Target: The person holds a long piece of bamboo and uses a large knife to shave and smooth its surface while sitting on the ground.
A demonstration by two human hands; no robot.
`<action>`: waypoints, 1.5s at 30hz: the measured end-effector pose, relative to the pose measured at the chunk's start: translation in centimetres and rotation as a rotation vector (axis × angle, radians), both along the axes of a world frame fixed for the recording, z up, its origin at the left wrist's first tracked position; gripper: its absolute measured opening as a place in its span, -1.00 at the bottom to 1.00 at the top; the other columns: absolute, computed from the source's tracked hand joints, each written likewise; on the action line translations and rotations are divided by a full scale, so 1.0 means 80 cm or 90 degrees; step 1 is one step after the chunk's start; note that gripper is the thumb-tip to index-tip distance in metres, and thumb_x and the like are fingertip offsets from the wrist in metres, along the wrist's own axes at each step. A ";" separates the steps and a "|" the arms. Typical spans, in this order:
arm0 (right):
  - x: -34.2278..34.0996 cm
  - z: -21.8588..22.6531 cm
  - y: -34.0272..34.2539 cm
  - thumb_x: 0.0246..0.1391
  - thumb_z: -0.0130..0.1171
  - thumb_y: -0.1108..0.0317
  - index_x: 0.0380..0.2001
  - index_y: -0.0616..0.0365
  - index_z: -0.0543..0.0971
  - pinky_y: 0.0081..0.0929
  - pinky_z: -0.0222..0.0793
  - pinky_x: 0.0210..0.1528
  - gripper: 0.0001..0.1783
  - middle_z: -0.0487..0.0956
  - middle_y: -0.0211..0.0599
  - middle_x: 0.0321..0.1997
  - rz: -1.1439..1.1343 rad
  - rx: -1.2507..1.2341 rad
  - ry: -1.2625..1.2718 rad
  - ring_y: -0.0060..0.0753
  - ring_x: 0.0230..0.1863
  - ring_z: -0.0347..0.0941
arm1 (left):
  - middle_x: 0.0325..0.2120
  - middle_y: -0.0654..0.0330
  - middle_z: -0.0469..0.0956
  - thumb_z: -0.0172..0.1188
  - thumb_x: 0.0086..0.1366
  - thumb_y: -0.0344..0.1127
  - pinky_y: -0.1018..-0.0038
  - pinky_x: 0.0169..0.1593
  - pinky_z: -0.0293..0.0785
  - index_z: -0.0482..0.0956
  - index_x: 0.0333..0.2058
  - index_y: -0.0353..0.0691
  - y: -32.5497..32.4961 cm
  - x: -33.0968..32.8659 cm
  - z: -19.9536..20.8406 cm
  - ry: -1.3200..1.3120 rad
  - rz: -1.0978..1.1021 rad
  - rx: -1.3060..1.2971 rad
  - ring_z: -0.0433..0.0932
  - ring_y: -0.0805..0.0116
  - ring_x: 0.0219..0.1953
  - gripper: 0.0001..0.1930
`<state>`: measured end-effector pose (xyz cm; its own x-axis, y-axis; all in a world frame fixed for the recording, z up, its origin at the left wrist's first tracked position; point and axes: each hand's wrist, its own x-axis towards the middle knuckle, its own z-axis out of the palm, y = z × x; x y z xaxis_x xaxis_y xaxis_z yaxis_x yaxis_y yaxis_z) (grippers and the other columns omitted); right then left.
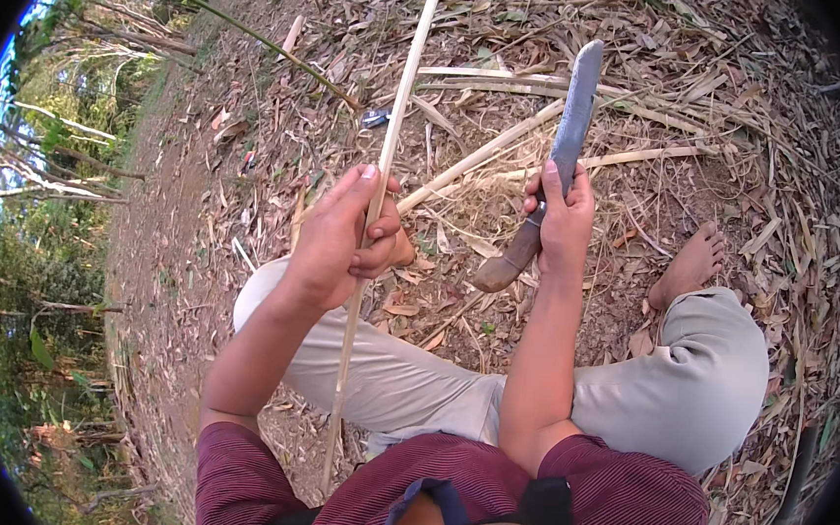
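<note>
My left hand is closed round a long, pale bamboo strip. The strip runs from the top edge of the head view down past my left forearm, its lower end near my shirt. In my right hand is a machete, its grey blade pointing up and away from me. My fingers grip it low on the blade, close to where the curved brown wooden handle begins. The handle hangs below my fingers, slanting to the left. Strip and machete are apart from each other.
Several split bamboo pieces lie on the leaf-strewn ground ahead. A small dark blue object rests beside the strip. My bare right foot and bent legs frame the work space. Thin green stem and trees stand at the left.
</note>
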<state>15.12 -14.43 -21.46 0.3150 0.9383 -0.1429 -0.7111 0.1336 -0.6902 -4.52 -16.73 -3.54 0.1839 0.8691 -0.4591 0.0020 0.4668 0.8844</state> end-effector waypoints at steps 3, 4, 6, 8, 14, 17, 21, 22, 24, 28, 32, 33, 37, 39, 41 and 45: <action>-0.012 0.054 -0.018 0.36 0.08 0.34 -0.04 0.17 0.34 -0.59 0.42 -0.53 -0.78 0.55 -0.30 -0.43 0.064 0.156 -0.004 -0.59 -0.54 0.44 | -0.59 0.35 0.28 -0.16 0.57 -0.05 0.69 -0.70 -0.04 0.36 -0.25 -0.15 -0.002 0.001 -0.019 -0.084 0.059 0.094 0.08 0.66 -0.76 -0.69; -0.016 0.069 -0.024 0.36 0.07 0.36 -0.03 0.17 0.34 -0.60 0.43 -0.51 -0.77 0.55 -0.30 -0.41 0.065 0.154 -0.043 -0.58 -0.52 0.45 | -0.59 0.34 0.29 -0.15 0.57 -0.07 0.70 -0.69 -0.01 0.37 -0.25 -0.16 -0.006 0.002 -0.024 -0.091 0.070 0.142 0.10 0.66 -0.75 -0.70; -0.027 0.099 -0.031 0.36 0.05 0.38 0.01 0.19 0.33 -0.61 0.44 -0.48 -0.76 0.57 -0.30 -0.35 0.059 0.160 -0.114 -0.57 -0.48 0.48 | -0.60 0.36 0.31 -0.11 0.56 -0.10 0.72 -0.68 0.05 0.39 -0.27 -0.17 -0.012 0.006 -0.026 -0.087 0.094 0.205 0.12 0.68 -0.72 -0.71; -0.044 0.113 -0.029 0.36 0.05 0.41 0.03 0.21 0.32 -0.62 0.44 -0.45 -0.74 0.57 -0.30 -0.30 0.068 0.209 -0.198 -0.58 -0.45 0.50 | -0.62 0.39 0.29 -0.10 0.56 -0.09 0.72 -0.67 0.04 0.40 -0.28 -0.17 -0.016 0.005 -0.028 -0.124 0.126 0.190 0.12 0.71 -0.71 -0.70; -0.081 0.208 0.002 0.33 0.10 0.37 -0.13 0.15 0.53 -0.42 0.34 -0.44 -0.87 0.54 -0.32 -0.45 0.114 0.353 -0.731 -0.52 -0.53 0.41 | -0.66 0.47 0.24 -0.08 0.55 -0.08 0.71 -0.66 -0.02 0.42 -0.35 -0.14 -0.019 -0.010 -0.010 -0.224 0.172 0.225 0.08 0.74 -0.71 -0.68; -0.095 0.236 0.025 0.27 0.16 0.14 -0.21 0.21 0.50 -0.19 0.42 -0.37 -0.69 0.56 -0.11 -0.39 -0.014 0.578 -1.035 -0.01 -0.39 0.50 | -0.67 0.48 0.23 -0.08 0.55 -0.08 0.70 -0.66 -0.05 0.42 -0.36 -0.12 -0.021 -0.031 -0.007 -0.284 0.180 0.214 0.07 0.73 -0.71 -0.68; -0.080 0.266 0.015 0.19 0.13 -0.17 -0.28 0.23 0.48 -0.21 0.47 -0.34 -0.44 0.51 -0.12 -0.40 0.089 0.647 -1.289 -0.04 -0.33 0.52 | -0.70 0.48 0.17 -0.06 0.53 -0.16 0.63 -0.73 -0.06 0.41 -0.35 -0.10 -0.025 -0.027 -0.008 -0.238 0.201 0.239 0.07 0.70 -0.78 -0.75; -0.071 0.271 0.010 0.17 0.11 -0.22 -0.28 0.23 0.47 -0.22 0.47 -0.33 -0.39 0.49 -0.11 -0.40 0.116 0.658 -1.331 -0.04 -0.33 0.53 | -0.70 0.47 0.19 -0.06 0.51 -0.18 0.61 -0.72 -0.04 0.41 -0.34 -0.09 -0.030 -0.018 -0.001 -0.254 0.240 0.195 0.08 0.69 -0.78 -0.78; -0.056 0.267 0.001 0.02 0.19 -0.35 -0.25 0.23 0.46 -0.19 0.43 -0.35 -0.27 0.46 -0.14 -0.39 0.140 0.661 -1.372 -0.07 -0.38 0.48 | -0.62 0.43 0.35 0.03 0.49 -0.11 0.68 -0.67 0.07 0.47 -0.21 -0.11 -0.039 -0.006 0.006 -0.363 0.257 0.134 0.22 0.72 -0.71 -0.79; -0.034 0.263 -0.020 -0.18 0.17 -0.58 -0.51 0.21 0.52 -0.28 0.43 -0.55 -0.12 0.48 -0.22 -0.56 0.065 0.603 -1.421 -0.19 -0.55 0.52 | -0.52 0.46 0.46 0.11 0.47 -0.06 0.76 -0.61 0.15 0.51 -0.05 -0.11 -0.053 0.022 -0.012 -0.471 0.234 0.135 0.31 0.78 -0.62 -0.72; -0.018 0.255 -0.031 -0.23 0.17 -0.62 -0.57 0.19 0.51 -0.33 0.43 -0.60 -0.09 0.47 -0.23 -0.61 0.002 0.607 -1.424 -0.22 -0.59 0.53 | -0.57 0.48 0.41 0.06 0.48 -0.07 0.71 -0.65 0.07 0.49 -0.01 -0.12 -0.064 0.028 -0.025 -0.447 0.148 0.111 0.24 0.76 -0.68 -0.71; -0.018 0.254 -0.030 -0.23 0.16 -0.63 -0.59 0.19 0.50 -0.34 0.43 -0.61 -0.09 0.47 -0.23 -0.62 -0.016 0.616 -1.431 -0.23 -0.61 0.52 | -0.59 0.48 0.39 0.05 0.49 -0.07 0.70 -0.66 0.05 0.49 -0.01 -0.12 -0.066 0.024 -0.031 -0.461 0.133 0.123 0.21 0.75 -0.69 -0.71; -0.013 0.253 -0.019 -0.24 0.16 -0.64 -0.63 0.18 0.48 -0.37 0.43 -0.62 -0.09 0.46 -0.25 -0.64 -0.058 0.629 -1.423 -0.24 -0.63 0.51 | -0.63 0.46 0.31 0.00 0.50 -0.11 0.67 -0.68 -0.05 0.48 0.00 -0.11 -0.065 0.022 -0.040 -0.453 0.120 0.164 0.10 0.70 -0.75 -0.73; -0.007 0.248 -0.012 -0.22 0.15 -0.64 -0.66 0.16 0.45 -0.34 0.43 -0.64 -0.09 0.45 -0.25 -0.65 -0.080 0.650 -1.432 -0.24 -0.64 0.51 | -0.63 0.46 0.30 0.02 0.49 -0.11 0.67 -0.68 -0.07 0.48 0.00 -0.12 -0.065 0.031 -0.029 -0.417 0.162 0.131 0.09 0.69 -0.75 -0.72; 0.000 0.247 -0.004 -0.21 0.14 -0.64 -0.66 0.16 0.43 -0.33 0.43 -0.64 -0.09 0.46 -0.23 -0.65 -0.121 0.665 -1.443 -0.24 -0.64 0.51 | -0.66 0.47 0.23 0.02 0.50 -0.10 0.65 -0.69 -0.11 0.47 -0.18 -0.14 -0.067 0.036 -0.016 -0.408 0.179 0.095 0.03 0.70 -0.76 -0.76; 0.032 0.267 0.024 0.11 0.05 -0.45 -0.63 0.18 0.45 -0.21 0.45 -0.60 -0.20 0.51 -0.16 -0.62 -0.111 0.387 -1.455 -0.16 -0.63 0.52 | -0.68 0.49 0.14 -0.01 0.52 -0.06 0.65 -0.69 -0.14 0.36 -0.37 -0.12 -0.072 0.031 -0.030 -0.425 0.061 0.099 -0.01 0.73 -0.76 -0.68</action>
<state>17.70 -12.49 -0.11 -0.4401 0.6815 0.5847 0.8657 0.4949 0.0747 -2.02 -22.48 -5.95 0.3032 0.9422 -0.1425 -0.6005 0.3050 0.7392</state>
